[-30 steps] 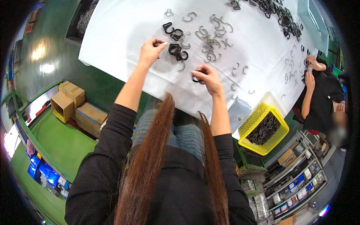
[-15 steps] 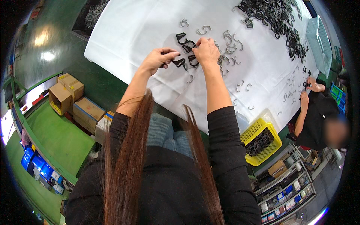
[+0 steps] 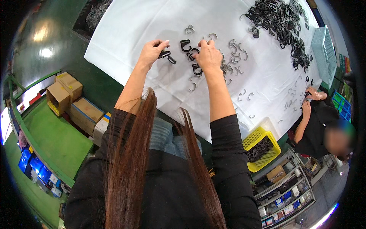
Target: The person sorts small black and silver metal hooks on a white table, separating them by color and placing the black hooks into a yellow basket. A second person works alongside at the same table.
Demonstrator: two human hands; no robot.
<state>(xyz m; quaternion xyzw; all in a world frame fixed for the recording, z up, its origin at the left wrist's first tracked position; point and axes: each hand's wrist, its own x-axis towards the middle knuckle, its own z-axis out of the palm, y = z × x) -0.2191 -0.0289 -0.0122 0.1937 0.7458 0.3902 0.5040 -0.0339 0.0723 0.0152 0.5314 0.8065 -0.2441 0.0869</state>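
Two hands — left hand (image 3: pixel 151 51) grip clamped on one black clip (image 3: pixel 164 54), right hand (image 3: pixel 207 56) grip unclear.

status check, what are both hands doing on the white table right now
Left hand pinching a black clip. Right hand down on the loose hooks. Nothing between them; co-worker's hands far right.

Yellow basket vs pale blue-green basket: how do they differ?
The yellow basket sits below the table edge, beside the co-worker, and holds dark hook-shaped parts. The pale blue-green basket lies on the white table at its far right; its contents cannot be made out. Both are perforated plastic.
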